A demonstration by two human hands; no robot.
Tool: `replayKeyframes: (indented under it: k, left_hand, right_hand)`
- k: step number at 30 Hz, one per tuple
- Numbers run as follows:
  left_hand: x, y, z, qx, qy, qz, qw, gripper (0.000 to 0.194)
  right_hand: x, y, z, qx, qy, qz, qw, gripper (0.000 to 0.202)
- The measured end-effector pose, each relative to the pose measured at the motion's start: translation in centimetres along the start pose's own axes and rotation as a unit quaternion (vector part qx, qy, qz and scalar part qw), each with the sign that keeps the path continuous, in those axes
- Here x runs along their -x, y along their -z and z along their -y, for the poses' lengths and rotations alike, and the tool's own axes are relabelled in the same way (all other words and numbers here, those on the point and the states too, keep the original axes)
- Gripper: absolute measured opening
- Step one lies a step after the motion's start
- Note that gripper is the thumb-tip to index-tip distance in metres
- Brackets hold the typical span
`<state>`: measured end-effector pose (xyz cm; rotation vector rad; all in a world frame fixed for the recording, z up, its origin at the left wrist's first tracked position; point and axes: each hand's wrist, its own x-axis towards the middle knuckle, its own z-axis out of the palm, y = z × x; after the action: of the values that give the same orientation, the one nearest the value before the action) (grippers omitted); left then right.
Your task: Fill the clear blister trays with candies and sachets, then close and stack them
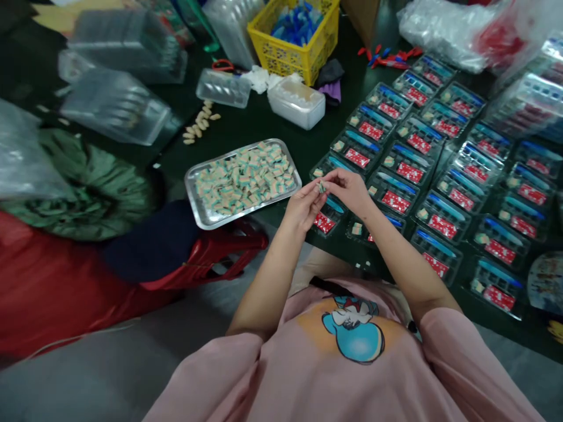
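My left hand (305,205) and my right hand (347,189) meet over the table's near edge. Between their fingertips is a small striped block (321,187), cream with green, pinched by both hands and partly hidden. Left of my hands lies a metal tray (206,224) heaped with similar cream, green and orange pieces. Below and right of the hands, clear plastic blister trays (398,199) stand in rows. Many of them hold a blue tool, a red piece with white specks and a small striped block.
A yellow basket (288,54) of blue items stands at the back, near a lidded clear box (297,102). Peanut-shaped pieces (200,124) lie behind the tray. Stacked clear trays (116,105) are at the back left. A red stool (220,252) stands below the table edge.
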<state>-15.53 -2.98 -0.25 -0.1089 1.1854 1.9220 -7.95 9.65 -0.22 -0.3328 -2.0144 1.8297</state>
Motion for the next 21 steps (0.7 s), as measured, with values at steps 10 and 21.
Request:
replayKeyframes:
  k: [10, 21]
  left_hand:
    - [-0.1, -5.1, 2.7, -0.126, -0.104, 0.001, 0.987, 0.038]
    - [-0.1, -12.0, 7.2, -0.271, -0.186, 0.095, 0.94, 0.042]
  right_hand:
    - [3.0, 4.8, 2.0, 0.004, -0.047, -0.07, 0.996, 0.018]
    - [7.6, 13.5, 3.3, 0.077, -0.073, -0.113, 0.988, 0.012]
